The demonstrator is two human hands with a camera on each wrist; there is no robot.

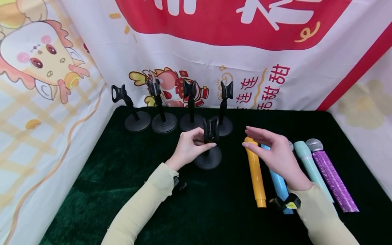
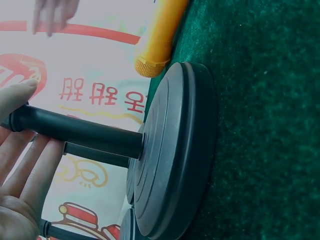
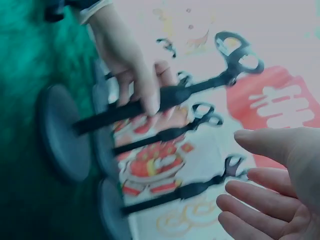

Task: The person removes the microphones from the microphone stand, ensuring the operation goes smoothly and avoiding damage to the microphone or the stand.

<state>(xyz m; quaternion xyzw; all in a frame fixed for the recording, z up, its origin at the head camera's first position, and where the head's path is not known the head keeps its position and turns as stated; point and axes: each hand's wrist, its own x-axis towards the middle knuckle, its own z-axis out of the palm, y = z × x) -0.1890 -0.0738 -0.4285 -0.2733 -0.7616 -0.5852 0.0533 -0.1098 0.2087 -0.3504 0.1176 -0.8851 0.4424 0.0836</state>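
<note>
My left hand (image 1: 190, 147) holds a black desktop microphone stand (image 1: 209, 160) by its upright, its round base down on the dark green cloth. In the left wrist view the thumb and fingers lie around the pole (image 2: 80, 129), below the clip. My right hand (image 1: 277, 153) is in the air over the microphones, thumb and fingers apart with nothing between them. Nearest to it lies a yellow microphone (image 1: 255, 173), beside a blue microphone (image 1: 279, 185) that the hand and wrist partly cover. The fork-shaped clip (image 3: 240, 55) of the held stand is bare.
Several more black stands (image 1: 164, 122) line the back edge of the cloth, close behind the held one. Farther right lie a mint-green microphone (image 1: 312, 165) and a glittery purple microphone (image 1: 335, 182). Printed fabric walls (image 1: 190, 51) enclose the back and sides.
</note>
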